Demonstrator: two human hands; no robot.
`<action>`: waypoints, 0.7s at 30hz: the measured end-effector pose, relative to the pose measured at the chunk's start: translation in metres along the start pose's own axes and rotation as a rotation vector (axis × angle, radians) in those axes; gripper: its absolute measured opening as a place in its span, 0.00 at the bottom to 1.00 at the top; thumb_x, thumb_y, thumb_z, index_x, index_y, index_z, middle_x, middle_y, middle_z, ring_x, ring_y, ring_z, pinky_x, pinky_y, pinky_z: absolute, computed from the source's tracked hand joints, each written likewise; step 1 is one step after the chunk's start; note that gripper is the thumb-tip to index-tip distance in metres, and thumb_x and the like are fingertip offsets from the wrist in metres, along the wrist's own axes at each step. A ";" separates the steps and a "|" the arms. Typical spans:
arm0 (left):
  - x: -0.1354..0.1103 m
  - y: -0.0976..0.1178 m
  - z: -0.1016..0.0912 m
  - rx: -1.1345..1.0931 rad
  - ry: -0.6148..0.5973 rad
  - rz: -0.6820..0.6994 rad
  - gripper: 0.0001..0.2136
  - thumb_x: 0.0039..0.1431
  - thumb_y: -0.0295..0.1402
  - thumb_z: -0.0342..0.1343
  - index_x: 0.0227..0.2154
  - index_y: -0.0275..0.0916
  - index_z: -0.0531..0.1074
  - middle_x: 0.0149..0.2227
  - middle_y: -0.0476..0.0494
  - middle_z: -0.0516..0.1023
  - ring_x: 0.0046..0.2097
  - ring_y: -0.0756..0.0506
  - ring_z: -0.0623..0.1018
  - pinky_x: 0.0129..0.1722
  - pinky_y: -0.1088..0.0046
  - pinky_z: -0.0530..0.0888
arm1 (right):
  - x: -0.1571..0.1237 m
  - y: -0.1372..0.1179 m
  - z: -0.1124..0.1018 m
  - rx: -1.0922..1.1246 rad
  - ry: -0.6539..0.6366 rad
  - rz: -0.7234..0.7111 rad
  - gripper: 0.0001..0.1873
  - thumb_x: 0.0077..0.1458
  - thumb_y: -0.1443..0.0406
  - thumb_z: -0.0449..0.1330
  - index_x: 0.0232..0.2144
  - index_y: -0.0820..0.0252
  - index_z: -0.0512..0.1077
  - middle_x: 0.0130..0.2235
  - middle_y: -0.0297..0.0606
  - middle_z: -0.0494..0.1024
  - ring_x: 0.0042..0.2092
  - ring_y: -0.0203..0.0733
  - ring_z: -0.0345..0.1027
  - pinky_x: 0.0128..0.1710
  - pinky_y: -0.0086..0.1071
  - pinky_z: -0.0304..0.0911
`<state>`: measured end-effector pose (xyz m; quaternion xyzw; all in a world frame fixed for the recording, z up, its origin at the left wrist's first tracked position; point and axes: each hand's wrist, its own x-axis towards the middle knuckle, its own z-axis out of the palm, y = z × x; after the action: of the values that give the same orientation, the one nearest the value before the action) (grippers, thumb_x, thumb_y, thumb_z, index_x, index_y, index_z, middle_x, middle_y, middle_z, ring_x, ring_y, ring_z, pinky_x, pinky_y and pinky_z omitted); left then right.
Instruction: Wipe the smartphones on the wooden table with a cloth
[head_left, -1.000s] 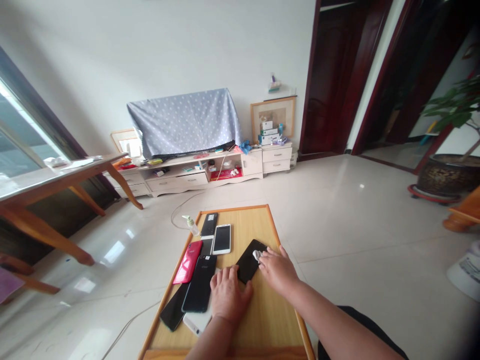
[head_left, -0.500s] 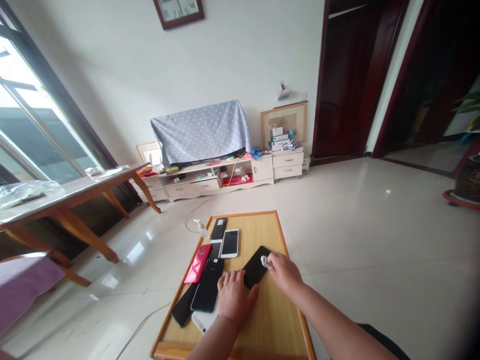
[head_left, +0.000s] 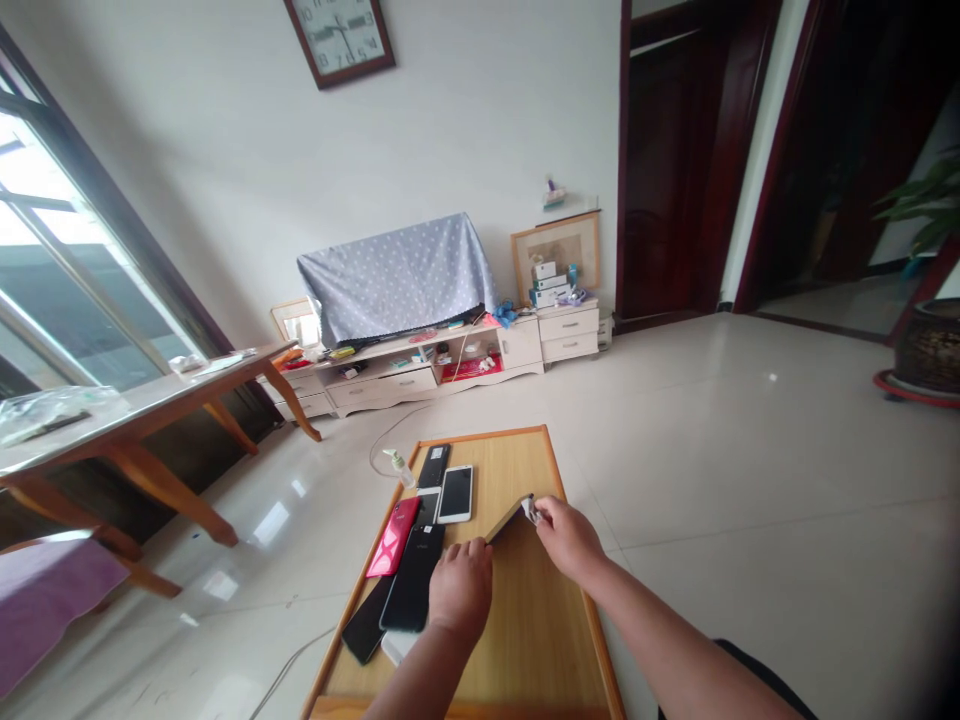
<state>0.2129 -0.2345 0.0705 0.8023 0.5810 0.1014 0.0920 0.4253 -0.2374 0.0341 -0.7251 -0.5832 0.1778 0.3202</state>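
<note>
Now left hand [head_left: 461,588] and right hand [head_left: 571,537] clasp the black phone [head_left: 505,521] (tilted, edge up).

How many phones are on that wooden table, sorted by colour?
Black phones lying flat: 4 (one is half hidden between the red and white ones)
Dark phone tilted up between the left hand and the right hand: 1
White phones: 2 (one peeks out at the near end)
Red phone: 1
Total: 8
</note>
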 end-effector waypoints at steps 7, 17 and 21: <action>0.008 -0.011 0.002 -0.228 0.075 -0.100 0.19 0.72 0.41 0.35 0.42 0.42 0.71 0.39 0.45 0.80 0.41 0.47 0.78 0.41 0.73 0.69 | -0.003 0.006 -0.005 -0.009 -0.003 0.009 0.09 0.61 0.66 0.53 0.37 0.53 0.73 0.38 0.33 0.79 0.37 0.37 0.69 0.32 0.28 0.52; 0.016 -0.015 0.026 -0.320 0.066 -0.154 0.16 0.66 0.37 0.42 0.44 0.38 0.74 0.42 0.40 0.79 0.47 0.43 0.77 0.47 0.69 0.70 | -0.003 0.009 0.000 -0.014 0.006 -0.001 0.06 0.59 0.66 0.55 0.32 0.54 0.72 0.34 0.32 0.76 0.34 0.35 0.67 0.30 0.30 0.46; 0.012 -0.005 0.025 -0.276 0.058 -0.155 0.24 0.59 0.47 0.53 0.51 0.33 0.71 0.47 0.35 0.75 0.50 0.39 0.75 0.50 0.67 0.69 | -0.002 0.011 0.002 0.008 0.038 -0.010 0.05 0.58 0.67 0.55 0.31 0.54 0.71 0.33 0.32 0.75 0.33 0.35 0.66 0.30 0.30 0.47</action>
<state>0.2187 -0.2218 0.0454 0.7315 0.6242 0.1959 0.1924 0.4322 -0.2399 0.0250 -0.7241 -0.5799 0.1647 0.3351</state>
